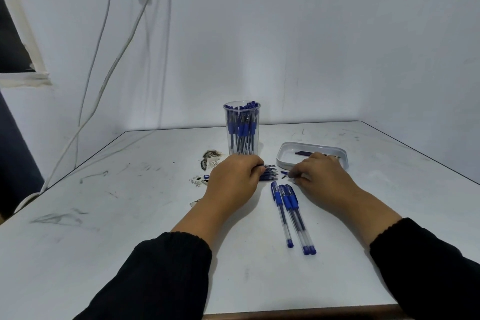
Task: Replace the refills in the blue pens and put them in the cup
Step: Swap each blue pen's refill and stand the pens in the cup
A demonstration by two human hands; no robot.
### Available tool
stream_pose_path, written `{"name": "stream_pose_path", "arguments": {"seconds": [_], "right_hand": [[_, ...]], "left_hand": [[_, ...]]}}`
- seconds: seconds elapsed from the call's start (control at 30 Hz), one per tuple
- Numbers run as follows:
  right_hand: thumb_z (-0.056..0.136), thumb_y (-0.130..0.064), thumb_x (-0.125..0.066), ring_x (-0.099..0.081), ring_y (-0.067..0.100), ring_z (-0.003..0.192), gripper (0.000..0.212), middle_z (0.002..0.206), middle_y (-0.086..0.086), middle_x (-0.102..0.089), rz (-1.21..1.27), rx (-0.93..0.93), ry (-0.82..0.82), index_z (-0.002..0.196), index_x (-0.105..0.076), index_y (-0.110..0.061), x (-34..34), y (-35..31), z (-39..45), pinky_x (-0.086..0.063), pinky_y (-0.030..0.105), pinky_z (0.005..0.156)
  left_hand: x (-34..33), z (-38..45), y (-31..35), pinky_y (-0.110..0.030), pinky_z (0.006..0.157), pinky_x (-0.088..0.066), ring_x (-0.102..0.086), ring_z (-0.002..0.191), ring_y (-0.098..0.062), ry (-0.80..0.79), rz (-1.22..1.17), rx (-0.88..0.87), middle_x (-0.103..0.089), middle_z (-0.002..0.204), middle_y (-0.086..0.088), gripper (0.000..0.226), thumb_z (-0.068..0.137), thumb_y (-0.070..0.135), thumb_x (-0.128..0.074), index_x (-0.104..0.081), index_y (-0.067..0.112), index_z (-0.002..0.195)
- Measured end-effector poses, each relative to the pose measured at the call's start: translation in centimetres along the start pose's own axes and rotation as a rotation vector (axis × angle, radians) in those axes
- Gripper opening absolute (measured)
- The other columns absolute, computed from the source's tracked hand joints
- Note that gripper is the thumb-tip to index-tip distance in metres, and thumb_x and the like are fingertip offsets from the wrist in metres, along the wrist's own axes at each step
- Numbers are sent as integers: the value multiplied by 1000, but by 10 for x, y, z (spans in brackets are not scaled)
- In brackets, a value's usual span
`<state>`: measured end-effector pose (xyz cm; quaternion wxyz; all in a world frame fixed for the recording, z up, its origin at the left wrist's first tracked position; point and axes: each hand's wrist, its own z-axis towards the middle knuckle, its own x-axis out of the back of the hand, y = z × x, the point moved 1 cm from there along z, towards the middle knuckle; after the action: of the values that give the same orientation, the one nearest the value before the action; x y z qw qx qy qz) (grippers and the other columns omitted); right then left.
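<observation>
A clear plastic cup (pixel 242 128) full of several blue pens stands at the middle of the table. In front of it my left hand (pixel 235 179) rests on a bundle of blue refills (pixel 268 173), fingers curled around it. My right hand (pixel 320 174) lies just to the right, its fingertips pinching a small blue piece (pixel 284 173) on the table. Three capped blue pens (pixel 292 215) lie side by side between my forearms, tips pointing away.
A shallow white tray (pixel 311 157) with a dark refill inside sits behind my right hand. Scraps and a burnt mark (pixel 209 161) lie left of the cup. The wall is close behind, cables hang at the left, and the table's front edge is near me.
</observation>
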<state>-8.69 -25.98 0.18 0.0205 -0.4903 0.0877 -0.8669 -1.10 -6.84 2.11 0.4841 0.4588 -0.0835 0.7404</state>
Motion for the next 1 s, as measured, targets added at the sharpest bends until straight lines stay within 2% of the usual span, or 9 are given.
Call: {"name": "stream_pose_path", "arguments": {"seconds": [0.27, 0.4, 0.53, 0.67, 0.8, 0.9, 1.0], "right_hand": [[94, -30, -58, -49, 13, 103, 20, 103, -13, -70, 11, 22, 29, 106, -74, -30, -3, 2, 1, -34, 34, 90], [94, -24, -59, -51, 20, 106, 24, 106, -6, -70, 40, 18, 47, 115, -71, -24, -1, 1, 5, -36, 37, 91], [89, -23, -67, -59, 24, 99, 19, 99, -1, -73, 75, 83, 141, 106, -75, -18, 2, -4, 6, -45, 47, 86], [82, -14, -75, -64, 27, 87, 14, 88, 1, -74, 87, 143, 228, 96, -77, -15, 0, -3, 7, -51, 51, 76], [87, -22, -69, -58, 23, 97, 19, 97, -3, -74, 34, 98, 145, 105, -76, -21, -5, 3, 7, -42, 41, 85], [91, -33, -63, -52, 19, 104, 23, 108, -8, -70, -34, 113, 53, 112, -72, -29, -10, 3, 6, -38, 38, 86], [93, -37, -59, -50, 18, 105, 27, 109, -8, -66, -104, 127, 6, 117, -69, -32, -12, 2, 6, -35, 35, 85]], "left_hand": [[-3, 1, -2, -27, 78, -40, -52, 102, -16, -15, 18, -16, -66, 108, 2, 28, 97, 22, -46, -64, 20, 119], [-3, 1, -1, -24, 70, -33, -50, 97, -15, -38, 39, -6, -67, 104, 2, 28, 96, 20, -45, -65, 21, 116], [-3, 0, 0, -24, 70, -32, -49, 96, -13, -49, 41, -13, -66, 104, 3, 27, 97, 21, -46, -65, 22, 115], [-3, 0, 0, -23, 72, -33, -50, 98, -13, -41, 36, -20, -66, 106, 4, 27, 96, 20, -46, -65, 22, 116], [-2, 1, -1, -23, 71, -31, -51, 98, -15, -25, 40, -16, -67, 105, 3, 26, 96, 19, -46, -66, 20, 114], [-2, 1, 0, -23, 71, -31, -51, 98, -15, -30, 44, -22, -67, 105, 2, 27, 96, 20, -46, -66, 20, 114], [-3, 1, 0, -23, 71, -31, -51, 97, -15, -38, 54, -19, -66, 105, 3, 27, 96, 20, -46, -65, 21, 115]]}}
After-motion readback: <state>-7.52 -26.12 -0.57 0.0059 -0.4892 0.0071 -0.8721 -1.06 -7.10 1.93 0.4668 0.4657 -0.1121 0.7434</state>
